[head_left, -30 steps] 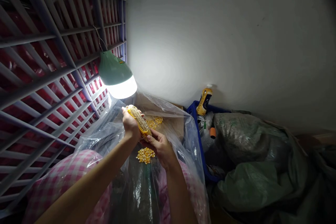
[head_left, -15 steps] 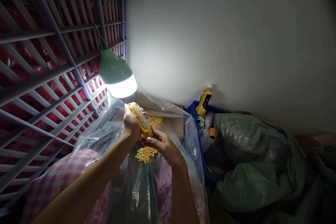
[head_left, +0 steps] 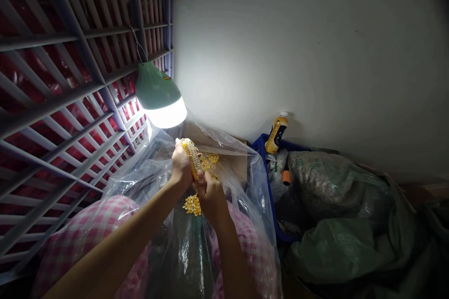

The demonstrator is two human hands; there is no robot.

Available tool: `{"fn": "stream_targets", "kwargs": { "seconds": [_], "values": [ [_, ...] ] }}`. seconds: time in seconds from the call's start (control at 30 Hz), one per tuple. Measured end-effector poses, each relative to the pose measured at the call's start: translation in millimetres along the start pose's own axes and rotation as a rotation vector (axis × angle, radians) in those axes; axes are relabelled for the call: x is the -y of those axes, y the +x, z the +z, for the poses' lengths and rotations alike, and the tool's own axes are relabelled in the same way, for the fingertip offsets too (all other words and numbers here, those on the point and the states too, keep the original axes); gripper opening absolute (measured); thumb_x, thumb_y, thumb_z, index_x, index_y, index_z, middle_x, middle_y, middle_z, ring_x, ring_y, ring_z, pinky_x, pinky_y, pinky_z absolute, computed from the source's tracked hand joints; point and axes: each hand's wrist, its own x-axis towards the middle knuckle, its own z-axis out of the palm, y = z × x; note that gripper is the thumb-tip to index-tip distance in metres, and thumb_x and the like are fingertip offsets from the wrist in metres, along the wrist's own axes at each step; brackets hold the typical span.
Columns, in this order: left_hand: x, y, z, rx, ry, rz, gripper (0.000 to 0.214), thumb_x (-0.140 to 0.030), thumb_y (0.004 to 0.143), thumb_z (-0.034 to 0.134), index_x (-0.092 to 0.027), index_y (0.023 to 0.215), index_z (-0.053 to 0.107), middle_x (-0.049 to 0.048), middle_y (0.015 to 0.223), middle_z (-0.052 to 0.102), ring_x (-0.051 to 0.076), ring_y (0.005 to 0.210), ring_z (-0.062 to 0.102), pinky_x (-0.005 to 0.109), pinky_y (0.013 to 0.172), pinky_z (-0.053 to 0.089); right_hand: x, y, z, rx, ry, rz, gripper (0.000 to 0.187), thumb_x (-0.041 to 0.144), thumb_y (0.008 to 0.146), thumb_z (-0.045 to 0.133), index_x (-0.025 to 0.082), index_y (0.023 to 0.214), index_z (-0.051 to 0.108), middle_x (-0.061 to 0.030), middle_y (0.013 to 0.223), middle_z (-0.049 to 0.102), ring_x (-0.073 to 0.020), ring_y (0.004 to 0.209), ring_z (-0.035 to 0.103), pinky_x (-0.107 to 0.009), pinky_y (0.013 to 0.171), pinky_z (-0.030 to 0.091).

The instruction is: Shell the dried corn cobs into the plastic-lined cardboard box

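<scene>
A yellow corn cob point(head_left: 192, 157) stands almost upright between my two hands, over a clear plastic sheet point(head_left: 245, 182) spread across my lap. My left hand point(head_left: 181, 166) is wrapped round its upper part from the left. Gripping the lower end from below is my right hand point(head_left: 209, 195), its thumb pressed against the kernels. Loose kernels point(head_left: 192, 205) lie in a small heap on the plastic just under my hands. More kernels point(head_left: 210, 160) are scattered on the plastic behind the cob.
A lit green lamp point(head_left: 159, 96) hangs from a grey slatted grille point(head_left: 70, 88) on the left. To the right stand a blue crate point(head_left: 268, 182), a yellow bottle point(head_left: 277, 132) and bulky green sacks point(head_left: 336, 215) along the pale wall.
The cob has swung from a slant to nearly upright. My right hand has closed round its lower end, and the view has shifted slightly left.
</scene>
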Motion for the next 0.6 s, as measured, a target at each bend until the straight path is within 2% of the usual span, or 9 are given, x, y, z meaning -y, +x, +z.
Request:
{"fn": "stream_targets", "kwargs": {
  "seconds": [0.27,0.47,0.6],
  "values": [
    [-3.6,-4.1,4.5,0.038,0.169,-0.037,0.038,-0.049,0.083,0.037,-0.019,0.06,0.044,-0.0016,0.047,0.044,0.012,0.044,0.052,0.022,0.043,0.045,3.7,-1.9,11.7,-0.078,-0.028,0.08,0.052,0.037,0.092,0.014,0.015,0.078,0.059,-0.0115,0.066,0.064,-0.02,0.061,0.06,-0.026,0.051,0.028],
    [-4.7,-4.6,5.5,0.023,0.165,-0.1,0.041,-0.05,0.084,0.037,-0.019,0.059,0.044,-0.0011,0.048,0.043,0.012,0.045,0.053,0.022,0.042,0.046,7.8,-2.9,14.1,-0.087,-0.041,0.124,0.052,0.034,0.092,0.014,0.012,0.082,0.06,-0.015,0.067,0.065,-0.0216,0.062,0.061,-0.027,0.052,0.032],
    [-3.0,-4.4,4.6,0.021,0.153,-0.093,0.039,-0.049,0.083,0.039,-0.019,0.059,0.044,-0.0022,0.047,0.042,0.011,0.042,0.05,0.021,0.042,0.045,7.3,-3.3,15.9,-0.088,-0.031,0.13,0.053,0.034,0.092,0.013,0.012,0.082,0.061,-0.0156,0.067,0.064,-0.022,0.063,0.062,-0.027,0.052,0.033]
  ]
}}
